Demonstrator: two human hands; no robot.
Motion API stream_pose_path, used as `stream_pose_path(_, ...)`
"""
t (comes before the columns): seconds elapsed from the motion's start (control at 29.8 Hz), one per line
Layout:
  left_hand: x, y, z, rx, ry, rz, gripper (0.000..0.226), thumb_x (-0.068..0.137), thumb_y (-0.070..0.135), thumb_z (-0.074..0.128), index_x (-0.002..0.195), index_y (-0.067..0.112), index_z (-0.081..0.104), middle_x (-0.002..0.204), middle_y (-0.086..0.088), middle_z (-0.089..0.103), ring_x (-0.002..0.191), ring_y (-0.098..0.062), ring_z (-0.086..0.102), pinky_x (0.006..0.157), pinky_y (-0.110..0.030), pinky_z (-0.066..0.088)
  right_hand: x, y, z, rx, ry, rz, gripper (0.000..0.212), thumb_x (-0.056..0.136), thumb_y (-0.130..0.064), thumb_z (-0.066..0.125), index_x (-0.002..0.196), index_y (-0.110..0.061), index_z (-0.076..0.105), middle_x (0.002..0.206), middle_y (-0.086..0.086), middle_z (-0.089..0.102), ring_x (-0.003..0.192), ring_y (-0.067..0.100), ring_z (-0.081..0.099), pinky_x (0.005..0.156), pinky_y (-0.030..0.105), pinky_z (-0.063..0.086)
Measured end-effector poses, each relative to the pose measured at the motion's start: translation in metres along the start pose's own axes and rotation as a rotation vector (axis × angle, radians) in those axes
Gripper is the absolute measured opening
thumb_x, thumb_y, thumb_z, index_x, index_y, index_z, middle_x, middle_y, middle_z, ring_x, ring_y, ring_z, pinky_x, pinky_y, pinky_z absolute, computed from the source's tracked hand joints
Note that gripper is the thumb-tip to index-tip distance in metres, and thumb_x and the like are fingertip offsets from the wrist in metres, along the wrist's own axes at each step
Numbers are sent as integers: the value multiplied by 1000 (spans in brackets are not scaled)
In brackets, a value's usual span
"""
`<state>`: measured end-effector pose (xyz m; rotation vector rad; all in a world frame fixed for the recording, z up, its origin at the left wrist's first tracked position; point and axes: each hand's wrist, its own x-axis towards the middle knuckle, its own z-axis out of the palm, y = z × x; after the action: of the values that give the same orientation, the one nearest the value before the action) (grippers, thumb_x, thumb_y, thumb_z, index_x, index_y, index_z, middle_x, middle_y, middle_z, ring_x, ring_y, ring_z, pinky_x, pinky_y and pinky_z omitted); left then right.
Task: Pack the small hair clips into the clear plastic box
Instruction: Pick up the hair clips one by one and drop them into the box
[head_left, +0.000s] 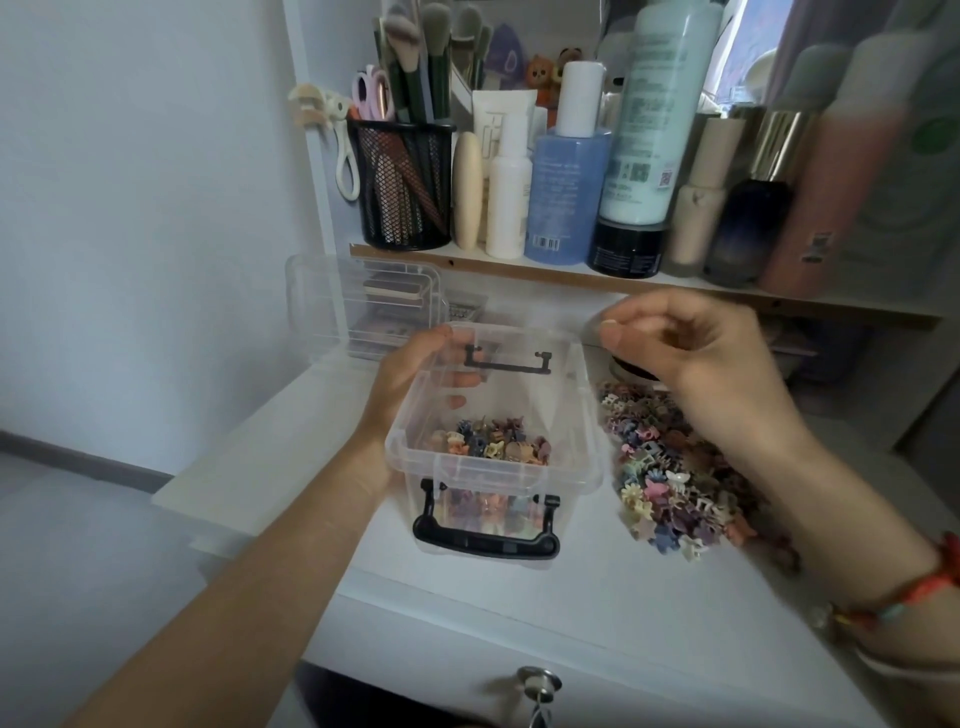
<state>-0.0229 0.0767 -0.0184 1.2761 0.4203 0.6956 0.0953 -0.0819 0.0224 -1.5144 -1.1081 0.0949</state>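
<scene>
The left hand (415, 374) grips the far left corner of the clear plastic box (583, 410), thumb outside the wall and fingers curled over the rim into the box. The right hand (691, 343) hovers above the box's far right corner, fingers bent and thumb close to the forefinger. It is blurred, and I cannot tell whether it pinches a clip or is bare.

Inside the box a shallow layer of small hair clips (493, 444) covers the near part of the floor. The larger pile of clips (670, 467) lies on the white table (519, 613) just right of the box, under the right forearm. The box's black handle (485, 540) hangs on the near wall.

The likely trouble is the right forearm or wrist sweeping through the pile and scattering clips towards the table's right or near edge. A clip dropped from this height could also strike the rim and bounce out. If the left hand tips the light box, its contents could slide out. The bottles on the shelf (571, 275) stand close behind.
</scene>
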Motion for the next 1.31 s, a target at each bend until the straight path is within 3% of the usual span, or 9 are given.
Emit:
stream_pose_path(0.1, 0, 0, 1, 7, 1, 2, 27, 93, 25, 37, 81, 17, 61, 60, 9, 66, 57, -4, 61, 69, -28, 42, -1, -2, 3, -14, -150, -31, 18, 68, -34, 64, 86, -34, 64, 65, -21, 69, 67, -4, 60, 73, 12, 47)
stream_pose_path(0.24, 1, -1, 0, 6, -5, 4, 28, 94, 25, 37, 81, 18, 61, 60, 10, 67, 57, -4, 61, 69, -28, 42, 6, 15, -7, -387, -53, -13, 16, 82, -15, 64, 93, -27, 66, 66, -17, 59, 64, -9, 53, 71, 4, 39)
stream_pose_path(0.4, 1, -1, 0, 7, -3, 3, 28, 93, 26, 38, 81, 18, 62, 61, 11, 67, 58, -4, 61, 69, -28, 42, 2, 32, -7, -1004, -332, 133, 16, 83, -31, 61, 97, -31, 69, 114, -2, 63, 123, 23, 39, 100, 40, 29)
stream_pose_path(0.67, 0, -2, -1, 14, 4, 4, 28, 93, 27, 38, 81, 18, 62, 63, 8, 67, 62, -7, 61, 70, -29, 43, 0, 33, -2, -1061, -345, 37, 19, 85, -17, 57, 91, -30, 69, 106, -6, 63, 115, 20, 43, 93, 37, 24)
stream_pose_path(0.74, 0, -1, -1, 11, 8, -1, 28, 93, 26, 38, 81, 18, 62, 63, 8, 67, 61, -7, 61, 70, -29, 43, 2, 33, -3, -923, -281, 23, 19, 85, -14, 58, 83, -29, 68, 96, -9, 66, 103, 14, 53, 96, 35, 30)
stream_pose_path(0.84, 0, -1, 1, 16, 7, -3, 27, 93, 26, 38, 81, 18, 61, 62, 9, 67, 58, -5, 61, 70, -28, 42, 5, 16, -2, -220, -91, 37, 20, 82, -5, 62, 74, -23, 66, 75, -7, 67, 69, 0, 59, 78, 20, 49)
stream_pose_path(0.97, -1, 0, 1, 10, 0, -2, 27, 93, 25, 38, 81, 17, 61, 60, 11, 67, 56, -3, 62, 69, -28, 42, 6, 4, -2, 106, -124, 15, 15, 77, -7, 63, 83, -20, 68, 68, -15, 71, 72, -3, 64, 72, 8, 48)
stream_pose_path(1.18, 0, 1, 2, 5, 6, -9, 27, 94, 24, 37, 82, 17, 61, 62, 8, 66, 56, -4, 61, 68, -27, 42, 16, 28, -14, -581, -188, 96, 19, 86, -17, 61, 103, -17, 69, 92, -7, 67, 88, 2, 58, 72, -2, 36)
stream_pose_path(1.31, 1, 3, 3, -8, 29, -5, 25, 94, 23, 39, 81, 16, 60, 57, 10, 66, 53, -2, 62, 67, -27, 42, 22, 35, -6, -950, -398, 77, 22, 86, -19, 58, 102, -28, 69, 110, -8, 69, 115, 17, 55, 103, 33, 36)
